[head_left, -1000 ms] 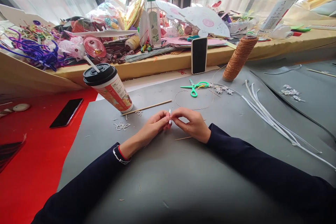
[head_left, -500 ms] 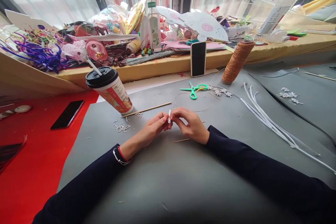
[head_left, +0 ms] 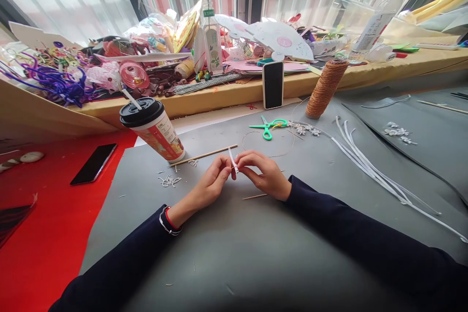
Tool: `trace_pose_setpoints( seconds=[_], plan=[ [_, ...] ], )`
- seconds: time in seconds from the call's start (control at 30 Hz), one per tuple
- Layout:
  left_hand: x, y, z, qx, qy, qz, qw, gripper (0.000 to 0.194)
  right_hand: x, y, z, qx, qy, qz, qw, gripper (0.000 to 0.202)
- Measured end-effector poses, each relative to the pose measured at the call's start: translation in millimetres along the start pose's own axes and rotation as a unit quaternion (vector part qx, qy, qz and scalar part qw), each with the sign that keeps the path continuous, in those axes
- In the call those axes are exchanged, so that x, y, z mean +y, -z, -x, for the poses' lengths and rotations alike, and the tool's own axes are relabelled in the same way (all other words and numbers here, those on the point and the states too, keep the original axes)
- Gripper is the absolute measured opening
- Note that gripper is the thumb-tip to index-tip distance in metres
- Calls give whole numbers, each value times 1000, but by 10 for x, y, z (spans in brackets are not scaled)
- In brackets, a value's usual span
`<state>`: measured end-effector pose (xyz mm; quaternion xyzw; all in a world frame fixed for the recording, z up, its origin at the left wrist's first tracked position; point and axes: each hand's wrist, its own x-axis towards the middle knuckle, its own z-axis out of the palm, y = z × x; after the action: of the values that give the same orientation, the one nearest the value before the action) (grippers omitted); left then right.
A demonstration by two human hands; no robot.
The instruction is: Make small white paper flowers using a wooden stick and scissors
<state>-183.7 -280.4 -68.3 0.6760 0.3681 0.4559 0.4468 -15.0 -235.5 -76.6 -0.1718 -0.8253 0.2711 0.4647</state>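
Observation:
A narrow white strip (head_left: 231, 157), with a small knotted or folded lump at its lower end, stands up between my two hands. My left hand (head_left: 214, 180) is closed, thumb and fingers pinching beside the strip; a thin line, perhaps a wire, shows near its fingertips. From the other side my right hand (head_left: 266, 174) pinches the strip near the lump. Just below that hand lies a thin wooden stick (head_left: 255, 197). Beyond the hands are green scissors (head_left: 268, 129) with open blades and a loop of thin wire or thread (head_left: 268, 157).
A lidded paper cup (head_left: 155, 131) stands left, near a wooden skewer (head_left: 204, 155) and white cord scraps (head_left: 169, 180). White cords (head_left: 369, 168) and a brown twine spool (head_left: 326, 88) lie and stand at right. A phone (head_left: 273, 85) leans against the cluttered sill; another phone (head_left: 93, 164) lies on red.
The white strip now shows more of its length above the fingers and leans to the left. My left hand's fingers have shifted slightly; the view has tilted a little.

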Motion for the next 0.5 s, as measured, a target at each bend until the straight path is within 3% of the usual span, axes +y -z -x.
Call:
trace_pose_setpoints(
  seconds=[0.13, 0.33, 0.5],
  plan=[
    [-8, -2, 8, -5, 16, 18, 1000, 12, 14, -7, 4, 6, -11, 1, 1000, 5],
    [-14, 6, 10, 0, 60, 4, 998, 15, 21, -36, 1, -15, -99, -67, 993, 10],
    [10, 8, -8, -32, 133, 95, 986, 19, 29, -33, -7, -50, -169, -97, 980, 16]
  ],
)
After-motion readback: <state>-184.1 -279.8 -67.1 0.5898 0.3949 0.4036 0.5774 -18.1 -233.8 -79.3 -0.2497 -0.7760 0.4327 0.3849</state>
